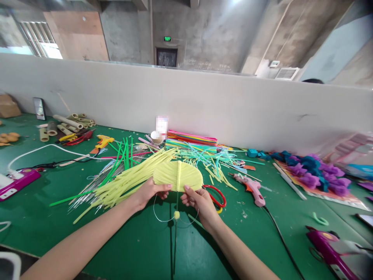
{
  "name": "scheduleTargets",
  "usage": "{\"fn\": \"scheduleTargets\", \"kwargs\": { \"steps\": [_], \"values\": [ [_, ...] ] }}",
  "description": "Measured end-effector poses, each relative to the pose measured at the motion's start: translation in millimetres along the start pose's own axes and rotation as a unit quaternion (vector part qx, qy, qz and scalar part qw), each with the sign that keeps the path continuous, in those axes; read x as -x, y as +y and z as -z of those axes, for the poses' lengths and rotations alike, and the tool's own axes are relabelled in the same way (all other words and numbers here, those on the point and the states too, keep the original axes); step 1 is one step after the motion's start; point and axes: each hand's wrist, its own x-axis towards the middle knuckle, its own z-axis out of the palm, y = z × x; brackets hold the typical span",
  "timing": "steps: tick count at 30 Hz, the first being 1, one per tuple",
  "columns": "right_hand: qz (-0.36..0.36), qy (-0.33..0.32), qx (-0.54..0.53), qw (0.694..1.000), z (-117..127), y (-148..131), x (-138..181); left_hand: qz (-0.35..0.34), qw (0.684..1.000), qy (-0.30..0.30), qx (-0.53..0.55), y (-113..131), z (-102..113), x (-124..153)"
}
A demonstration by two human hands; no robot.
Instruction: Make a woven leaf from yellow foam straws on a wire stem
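A yellow fan-shaped piece made of straws glued side by side is held over the green table. My left hand pinches its lower left edge. My right hand pinches its lower right edge. A thin green stem runs down from the fan's middle, with a small yellow pompom and a thin wire loop hanging below. Both hands are closed on the fan.
A heap of loose yellow straws lies to the left, with green ones behind. Red-handled scissors and a pink glue gun lie to the right. Purple and blue flowers sit far right. A white partition backs the table.
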Motion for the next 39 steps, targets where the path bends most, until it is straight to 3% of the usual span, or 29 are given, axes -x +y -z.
{"fn": "scheduleTargets", "kwargs": {
  "steps": [5, 12, 23, 39],
  "values": [
    [-0.001, 0.002, 0.001, 1.0, 2.0, 1.2, -1.5, -0.009, 1.0, 0.004, -0.017, 2.4, 1.5, 2.3],
    [0.017, 0.012, -0.022, 1.0, 3.5, 2.1, -2.9, -0.005, 0.999, -0.036, -0.032, 5.9, 1.0, 10.0],
    [0.016, 0.019, -0.046, 0.999, 3.9, 2.8, -2.2, 0.001, 0.998, 0.056, -0.02, 13.1, 6.6, 3.7],
    [0.017, 0.025, -0.067, 0.997, 4.8, 1.8, -3.2, -0.015, 0.997, 0.059, -0.041, 11.1, 7.0, 2.0]
  ]
}}
